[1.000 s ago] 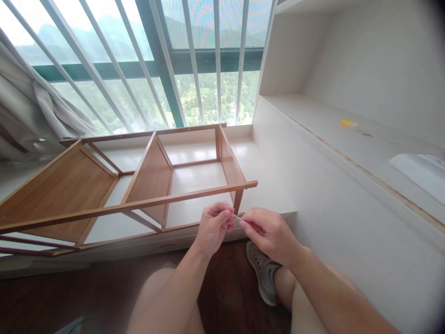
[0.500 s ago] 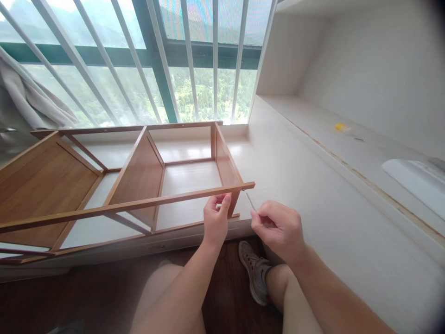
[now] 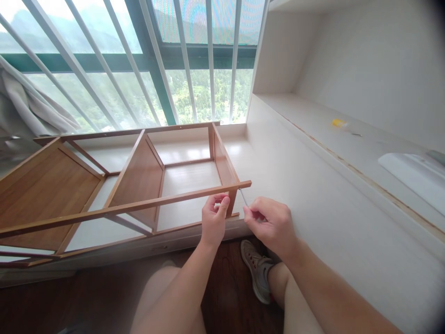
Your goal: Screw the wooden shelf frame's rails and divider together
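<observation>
A brown wooden shelf frame [image 3: 194, 196] lies on its side on the pale ledge below the window. My right hand [image 3: 269, 225] is closed round a thin metal hex key [image 3: 244, 198], most of whose grip end is hidden in the fingers. The key's tip meets the front rail close to its right end, at the corner with the end board [image 3: 224, 157]. Just left of that corner is my left hand [image 3: 214, 220], below the rail, its fingers curled and thumb drawn in. What it holds, if anything, cannot be made out.
On the right-hand shelf [image 3: 299, 111] are a yellow-and-clear small item [image 3: 339, 123], a small metal piece [image 3: 356, 134] and a white curved object [image 3: 413, 171]. White bars [image 3: 210, 60] cross the window. A grey curtain [image 3: 31, 102] hangs at left. My shoe [image 3: 255, 271] rests on the dark floor.
My right hand has moved left and slightly up, bringing the hex key's tip from just off the rail onto its corner. My left hand keeps its place by the rail.
</observation>
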